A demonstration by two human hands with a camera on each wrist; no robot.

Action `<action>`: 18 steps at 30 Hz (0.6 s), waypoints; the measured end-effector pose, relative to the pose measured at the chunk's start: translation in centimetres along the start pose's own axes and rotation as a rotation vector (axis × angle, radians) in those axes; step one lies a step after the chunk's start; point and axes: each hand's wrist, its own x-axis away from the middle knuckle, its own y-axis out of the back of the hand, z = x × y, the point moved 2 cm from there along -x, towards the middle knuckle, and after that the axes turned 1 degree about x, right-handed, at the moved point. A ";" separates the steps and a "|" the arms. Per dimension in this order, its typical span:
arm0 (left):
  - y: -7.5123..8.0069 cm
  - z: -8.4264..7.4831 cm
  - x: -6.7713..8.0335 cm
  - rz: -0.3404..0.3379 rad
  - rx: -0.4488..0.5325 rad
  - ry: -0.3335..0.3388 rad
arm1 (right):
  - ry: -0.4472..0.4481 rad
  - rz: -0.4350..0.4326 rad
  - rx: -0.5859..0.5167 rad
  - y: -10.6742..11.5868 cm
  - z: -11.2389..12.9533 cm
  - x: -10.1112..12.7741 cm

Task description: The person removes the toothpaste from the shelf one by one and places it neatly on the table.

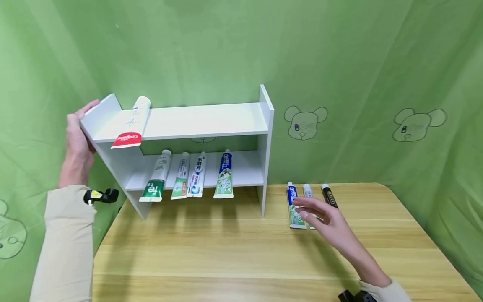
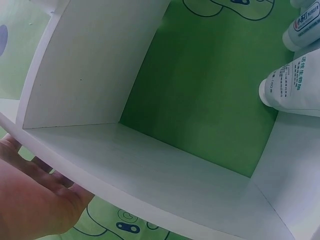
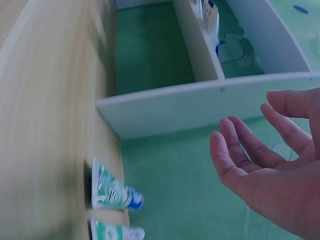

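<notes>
My left hand (image 1: pixel 78 140) lies against the outer face of the white shelf unit's (image 1: pixel 266 121) left side panel, fingers near its top; the fingertips are partly hidden. Nothing is held by my right hand (image 1: pixel 327 220), which hovers over the table with loosely bent fingers. Beneath it lie a blue-and-green toothpaste tube (image 1: pixel 296 218), a white-topped tube (image 1: pixel 307 191) mostly covered by the fingers, and a black tube (image 1: pixel 329 195). On the upper board rests a red-and-white Colgate toothpaste tube (image 1: pixel 137 119), its flat end past the front edge.
Along the lower board lie several tubes: a green-ended white one (image 1: pixel 156 176), a slim green-and-white one (image 1: pixel 181 176), a blue-and-white one (image 1: pixel 197 176) and a blue-and-green one (image 1: pixel 224 176). Green cloth (image 1: pixel 339 50) hangs behind the wooden table (image 1: pixel 211 251).
</notes>
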 end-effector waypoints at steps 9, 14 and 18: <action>-0.1 0.0 0.1 -0.007 0.043 0.007 | 0.076 0.064 -0.101 -2.2 1.8 -1.1; -0.1 -0.2 0.1 -0.006 0.052 0.007 | 0.076 0.072 -0.143 -3.7 2.6 -1.7; 0.0 -0.1 0.1 0.003 0.041 0.010 | 0.085 0.084 -0.164 -5.1 3.5 -2.2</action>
